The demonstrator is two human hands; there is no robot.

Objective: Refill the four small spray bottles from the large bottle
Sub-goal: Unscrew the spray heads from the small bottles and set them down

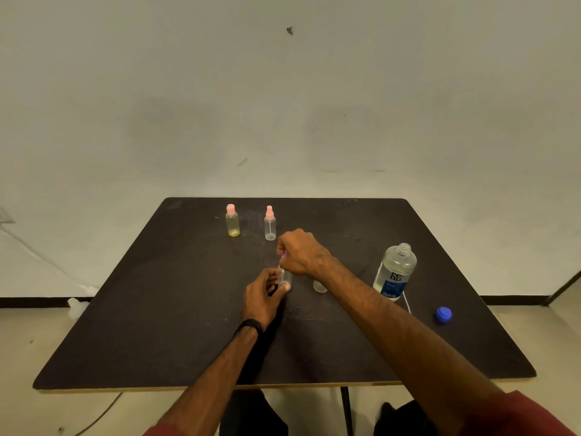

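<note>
near the middle of the dark matte table, the left hand wraps a small clear spray bottle, thumb and fingers pressed to its sides. the right hand sits just above, fingertips pinched on what seems to be its pinkish spray top, though the hand hides most of it, so whether the top is being screwed on or off is unclear. the bottle is thin smooth plastic, light and a bit slippery, likely to dent if squeezed; best held low on the barrel while the ribbed collar is turned. at 11 o'clock stand a yellowish bottle and a clear one with a pink sprayer. at 3 o'clock a fourth small clear vessel is partly hidden by the forearm. further along 3 o'clock the large bottle stands uncapped, heavier with liquid, its rounded shoulders suiting a mid-body grip. its blue cap lies at 4 o'clock.
</note>
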